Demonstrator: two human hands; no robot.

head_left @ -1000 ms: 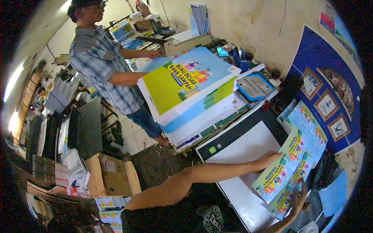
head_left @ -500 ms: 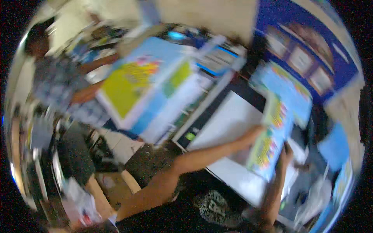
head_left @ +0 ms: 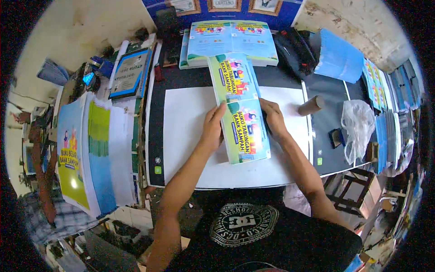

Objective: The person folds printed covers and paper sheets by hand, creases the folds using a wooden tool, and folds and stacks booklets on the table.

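A thick stack of printed covers (head_left: pixel 248 131), light blue, green and yellow with two cover pictures end to end, is gripped from both sides over the work table. My left hand (head_left: pixel 214 127) closes on its left edge, fingers partly hidden behind it. On the right edge, my right hand (head_left: pixel 273 119) holds it with the thumb near the top face. Beneath lies a large white sheet (head_left: pixel 190 149) on the black table top (head_left: pixel 156 118). Just beyond the held stack sit two blue stacks of similar prints (head_left: pixel 210 41), side by side.
Left of the table stands a tall pile of large printed books (head_left: pixel 97 154), with a person's arm (head_left: pixel 45 167) beside it. To the right are a brown cylinder (head_left: pixel 311 105), a clear plastic bag (head_left: pixel 358 129) and a bundle of blue sheets (head_left: pixel 339 56). A wooden frame (head_left: pixel 355 192) stands below.
My view has swung round, so the table now lies squarely in front. The stack has come from the right to the middle of the view, still between both hands.
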